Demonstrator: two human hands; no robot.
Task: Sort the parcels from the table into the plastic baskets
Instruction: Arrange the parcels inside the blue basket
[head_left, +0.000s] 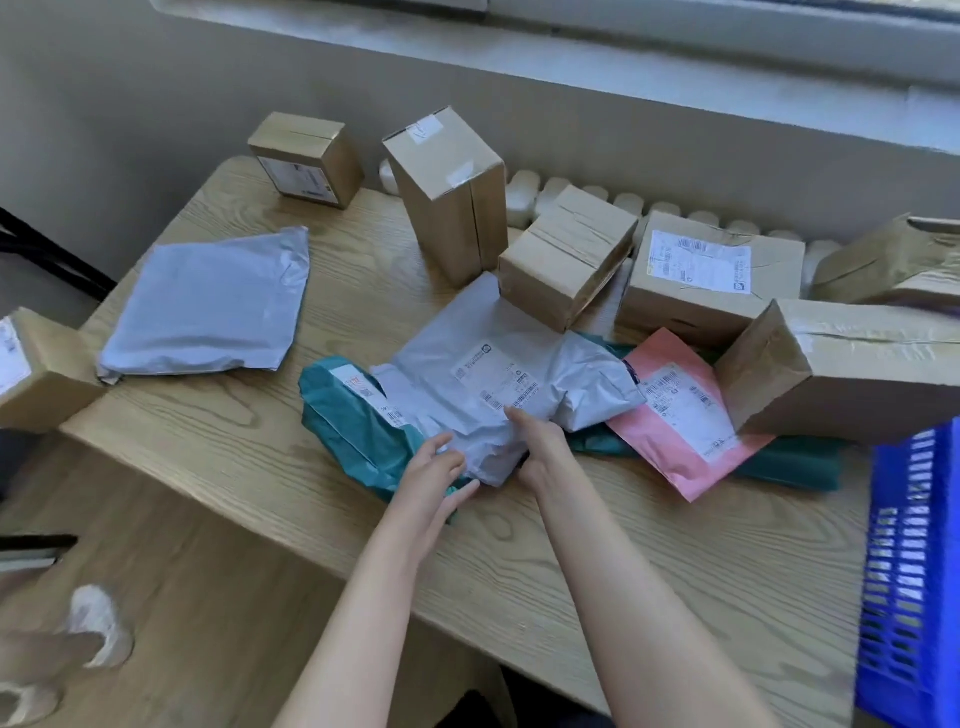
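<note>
Wood-grain bench (260, 467) shows bare on our side of the hands, so a pull back toward us should meet nothing. Right of the right hand, at the bench's right end, stands the blue basket (914, 571). We see only its slatted wall, so we cannot tell what already lies inside.

Our right hand (537, 447) is clamped on the near corner of the grey mailer (498, 374), thumb on top. Our left hand (434, 470) lies against the same end with fingers nearly straight, and we cannot tell whether it grips. That mailer rests on the pile, overlapping a teal mailer (343, 415) left of the hands, with a pink mailer (680, 415) to their right.

We judge that most of the sorting is left to do. A second grey mailer (208, 306) lies well left of the hands, one box (31, 369) sits at the left edge, and beyond the hands cardboard boxes (566, 254) crowd the far edge in front of a radiator (524, 192). The way rightward to the basket passes over the pink mailer and close by a big box (852, 364) — we would lift first, then swing.
</note>
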